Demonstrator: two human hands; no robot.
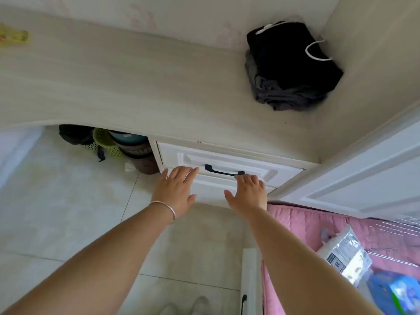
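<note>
Bare forearms [102,258] stretch forward. Left hand [179,192], thin metal bangle [166,208], fingers straight, slightly spread on the white moulded drawer [272,172]. Right hand [248,192] fingers straight, together; curved black handle [223,171] at their tips.

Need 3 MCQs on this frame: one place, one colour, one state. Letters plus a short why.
1. Where does the pile of dark clothes lie?
A. On the desk top, in its far right corner.
B. On the floor.
C. On a chair.

2. What colour is the drawer handle?
A. Gold.
B. Black.
C. White.

3. How are the left hand and the right hand?
A. Both curled round the handle.
B. Holding the clothes.
C. Open, fingers straight against the drawer front.

1 A: the pile sits on the pale top by the wall corner.
2 B: a dark bar on the white panel.
3 C: both hands lie flat and grip nothing.
</note>
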